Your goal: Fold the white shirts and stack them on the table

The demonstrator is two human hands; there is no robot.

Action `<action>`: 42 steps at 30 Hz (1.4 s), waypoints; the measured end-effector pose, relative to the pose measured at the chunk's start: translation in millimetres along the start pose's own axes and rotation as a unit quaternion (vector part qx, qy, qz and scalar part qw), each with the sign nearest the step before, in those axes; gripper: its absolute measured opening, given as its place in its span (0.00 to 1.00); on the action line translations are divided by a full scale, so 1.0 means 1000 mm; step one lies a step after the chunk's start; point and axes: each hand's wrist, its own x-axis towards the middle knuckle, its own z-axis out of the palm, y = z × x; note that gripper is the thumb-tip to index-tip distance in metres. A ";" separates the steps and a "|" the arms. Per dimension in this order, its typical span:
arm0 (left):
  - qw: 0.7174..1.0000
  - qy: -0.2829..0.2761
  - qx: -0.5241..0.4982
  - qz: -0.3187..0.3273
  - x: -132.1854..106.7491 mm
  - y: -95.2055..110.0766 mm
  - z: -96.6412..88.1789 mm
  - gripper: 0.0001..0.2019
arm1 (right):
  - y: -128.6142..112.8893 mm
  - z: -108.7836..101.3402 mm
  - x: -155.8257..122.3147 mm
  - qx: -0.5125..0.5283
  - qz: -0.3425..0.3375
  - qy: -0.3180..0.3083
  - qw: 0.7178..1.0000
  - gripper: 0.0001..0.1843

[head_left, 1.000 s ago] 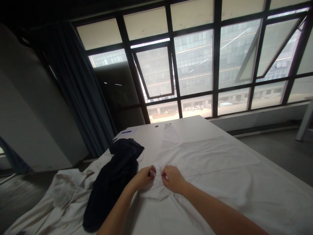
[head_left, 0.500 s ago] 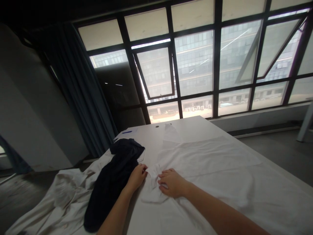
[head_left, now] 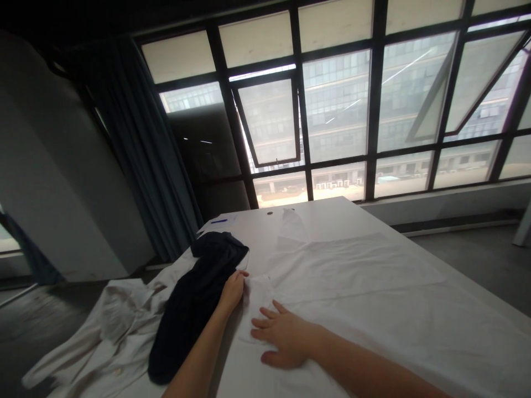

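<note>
A blue curtain [head_left: 141,155] hangs beyond the left side of the white table [head_left: 323,214], which bears all the clothing. Draped over the table's left edge is a rumpled off-white buttoned garment [head_left: 120,320], its lower part sagging past the side. Right of it, along the left part of the table, a dark navy garment [head_left: 186,309] lies bunched lengthwise, partly on the off-white one. A blue pen [head_left: 219,221] rests on a paper sheet [head_left: 229,225] at the table's far-left corner. The person's left hand [head_left: 233,290] is over the left part of the table beside the navy cloth, forearm reaching forward from the near edge, fingers bent and close together at the rim of a white garment [head_left: 352,271]; whether they pinch it cannot be told. The right hand [head_left: 286,334] lies palm down nearer the table's near edge, its forearm slanting in from the right, fingers spread apart over the cloth. The white garment covers much of the table's middle and right, thin and slightly see-through, mostly flat with soft creases, a narrow tapering piece pointing toward the table's far end.
</note>
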 end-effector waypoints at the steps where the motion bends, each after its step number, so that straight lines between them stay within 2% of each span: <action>1: 1.000 0.001 0.017 0.010 -0.001 0.001 0.001 0.16 | 0.002 -0.001 0.000 0.018 -0.003 -0.001 1.000 0.34; 4: 0.995 -0.007 0.091 0.050 -0.003 0.002 0.007 0.16 | 0.010 0.003 0.005 0.085 0.008 0.027 0.996 0.25; 7: 0.985 -0.018 0.159 0.059 -0.005 0.001 0.009 0.11 | 0.025 0.004 0.011 0.106 0.070 0.148 0.981 0.18; 9: 0.979 -0.020 0.198 0.051 -0.005 0.002 0.007 0.07 | 0.037 -0.001 0.010 0.059 0.128 0.210 0.967 0.22; 11: 0.971 -0.016 0.236 0.047 -0.008 0.006 0.003 0.04 | 0.049 -0.007 0.004 -0.004 0.186 0.182 0.965 0.30; 13: 0.961 -0.002 0.271 0.061 -0.013 0.015 0.002 0.09 | 0.059 -0.010 -0.004 -0.051 0.227 0.105 0.967 0.39; 15: 0.950 0.002 0.297 0.101 -0.022 0.030 0.007 0.16 | 0.067 -0.007 -0.009 -0.077 0.244 0.051 0.965 0.44; 17: 0.938 -0.023 0.310 0.152 -0.032 0.045 0.022 0.19 | 0.072 -0.002 -0.010 -0.094 0.245 0.042 0.964 0.44; 20: 0.921 -0.093 0.318 0.205 -0.051 0.059 0.054 0.17 | 0.080 -0.001 -0.009 -0.094 0.241 0.038 0.965 0.39; 23: 0.907 -0.121 0.346 0.208 -0.066 0.057 0.082 0.23 | 0.093 -0.013 -0.014 -0.082 0.269 0.009 0.960 0.38; 25: 0.898 -0.122 0.371 0.202 -0.071 0.051 0.091 0.30 | 0.104 -0.023 -0.022 -0.087 0.314 -0.006 0.945 0.40; 27: 0.891 -0.132 0.383 0.206 -0.071 0.047 0.093 0.33 | 0.114 -0.030 -0.029 -0.102 0.352 -0.005 0.930 0.41; 30: 0.890 -0.128 0.376 0.224 -0.064 0.045 0.089 0.33 | 0.121 -0.029 -0.034 -0.126 0.375 0.023 0.918 0.42; 35: 0.906 -0.031 0.379 0.186 -0.051 0.039 0.086 0.35 | 0.125 -0.018 -0.032 -0.168 0.377 0.087 0.907 0.43; 39: 0.901 -0.053 0.398 0.164 -0.039 0.030 0.085 0.37 | 0.131 -0.023 -0.032 -0.167 0.378 0.101 0.905 0.45; 42: 0.893 -0.058 0.418 0.159 -0.029 0.027 0.085 0.38 | 0.133 -0.034 -0.032 -0.157 0.363 0.098 0.913 0.43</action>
